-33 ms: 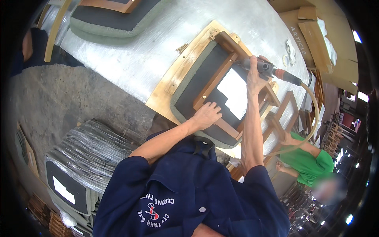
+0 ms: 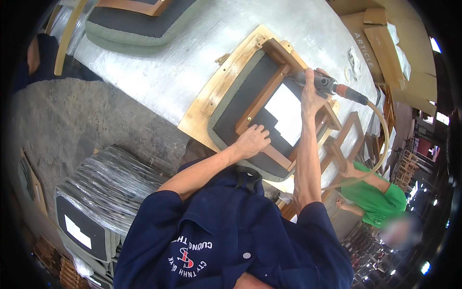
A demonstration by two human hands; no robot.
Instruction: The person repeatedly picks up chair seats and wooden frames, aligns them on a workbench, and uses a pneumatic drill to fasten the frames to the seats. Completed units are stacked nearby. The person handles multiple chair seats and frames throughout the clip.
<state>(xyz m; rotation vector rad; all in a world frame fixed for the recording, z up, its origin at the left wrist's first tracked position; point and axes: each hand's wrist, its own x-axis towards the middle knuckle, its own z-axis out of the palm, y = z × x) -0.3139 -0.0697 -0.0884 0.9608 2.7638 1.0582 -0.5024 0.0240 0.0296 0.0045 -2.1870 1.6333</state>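
Two hands, one seat frame.
Our left hand (image 2: 251, 140) lies flat on the upturned seat frame (image 2: 250, 103); our right hand (image 2: 309, 91) grips one air tool (image 2: 323, 83).

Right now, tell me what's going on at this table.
A person in a blue shirt works on an upturned chair seat lying on the grey table. The left hand presses flat on its dark underside, and the right hand grips a hose-fed power tool at the wooden frame. Another person in green works nearby.
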